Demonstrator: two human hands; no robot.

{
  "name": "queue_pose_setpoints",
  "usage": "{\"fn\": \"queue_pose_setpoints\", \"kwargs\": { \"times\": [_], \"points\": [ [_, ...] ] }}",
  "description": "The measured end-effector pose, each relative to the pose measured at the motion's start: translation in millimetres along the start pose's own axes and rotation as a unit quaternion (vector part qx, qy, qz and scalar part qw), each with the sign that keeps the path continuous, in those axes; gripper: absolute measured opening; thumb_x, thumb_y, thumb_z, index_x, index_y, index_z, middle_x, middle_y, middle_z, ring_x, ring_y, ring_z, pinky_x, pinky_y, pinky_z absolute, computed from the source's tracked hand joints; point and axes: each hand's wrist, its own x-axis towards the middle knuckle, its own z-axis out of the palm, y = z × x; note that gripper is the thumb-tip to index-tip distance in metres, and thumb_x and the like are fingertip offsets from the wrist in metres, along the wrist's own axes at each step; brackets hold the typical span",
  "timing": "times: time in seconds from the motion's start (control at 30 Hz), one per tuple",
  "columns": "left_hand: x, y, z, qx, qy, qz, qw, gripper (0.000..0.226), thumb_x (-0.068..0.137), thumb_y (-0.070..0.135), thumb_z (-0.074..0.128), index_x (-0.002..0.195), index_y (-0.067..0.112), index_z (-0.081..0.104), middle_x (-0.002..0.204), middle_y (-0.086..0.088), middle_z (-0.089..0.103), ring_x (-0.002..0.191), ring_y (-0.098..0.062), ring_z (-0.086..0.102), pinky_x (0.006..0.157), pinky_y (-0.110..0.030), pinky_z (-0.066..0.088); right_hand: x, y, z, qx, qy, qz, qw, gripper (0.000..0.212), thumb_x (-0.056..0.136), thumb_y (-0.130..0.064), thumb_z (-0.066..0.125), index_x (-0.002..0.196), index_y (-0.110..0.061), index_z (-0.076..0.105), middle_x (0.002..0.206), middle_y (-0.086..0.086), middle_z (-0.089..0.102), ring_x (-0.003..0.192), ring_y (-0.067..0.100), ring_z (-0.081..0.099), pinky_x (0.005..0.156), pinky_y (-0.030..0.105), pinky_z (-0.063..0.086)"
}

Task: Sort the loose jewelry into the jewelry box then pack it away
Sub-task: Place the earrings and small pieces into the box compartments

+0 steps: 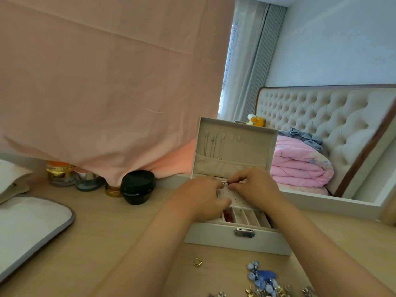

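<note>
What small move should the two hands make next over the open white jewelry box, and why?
Probably lower the small metal piece, pinched between the left hand and right hand, onto the white perforated panel of the white jewelry box and press it into a hole: it hangs just above that panel.

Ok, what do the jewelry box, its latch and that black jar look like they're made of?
Jewelry box: probably white faux leather outside, smooth, faintly shiny; lining beige, matte, cloth-like. Latch: bright silver metal, by its glints. Black jar: glossy plastic or glass, cannot tell which.
</note>
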Motion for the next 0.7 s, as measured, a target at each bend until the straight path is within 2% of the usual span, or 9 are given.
{"fn": "queue_pose_setpoints", "kwargs": {
  "times": [0.17,0.37,0.57,0.7],
  "points": [
    [0,1,0,0.023,-0.017,0.004,1.0,0.051,0.092,0.054,0.051,0.132,0.023,0.06,0.135,0.001,0.057,0.125,-0.019,0.05,0.103,-0.038,0.044,1,1,2,-0.03,-0.003,-0.014,0.999,0.006,0.084,-0.033,0.076,0.085,-0.038,0.078,0.092,-0.023,0.069,0.095,0.002,0.061,0.083,0.028,0.049],
    [2,-1,4,0.024,-0.022,0.01,0.999,0.052,0.092,0.054,0.051,0.135,0.025,0.059,0.136,0.002,0.057,0.129,-0.019,0.045,0.107,-0.038,0.04,2,-1,-5,-0.058,-0.075,-0.053,0.994,0.016,0.093,-0.024,0.067,0.1,-0.033,0.078,0.103,-0.016,0.064,0.101,0.005,0.057,0.089,0.024,0.044],
    [3,-1,5,0.037,-0.019,0.014,0.999,0.052,0.092,0.056,0.051,0.134,0.026,0.059,0.136,0.003,0.057,0.129,-0.019,0.045,0.108,-0.039,0.039,10,1,-4,-0.031,-0.082,-0.043,0.995,0.014,0.09,-0.022,0.071,0.091,-0.035,0.077,0.099,-0.018,0.069,0.098,0.003,0.06,0.085,0.023,0.045],
    [3,-1,5,0.048,-0.014,0.018,0.999,0.054,0.092,0.057,0.05,0.137,0.027,0.056,0.137,0.002,0.056,0.128,-0.018,0.046,0.107,-0.038,0.04,11,3,-2,-0.041,-0.08,-0.042,0.995,0.013,0.09,-0.023,0.071,0.095,-0.032,0.078,0.104,-0.014,0.07,0.1,0.006,0.061,0.091,0.027,0.048]
  ]
}}
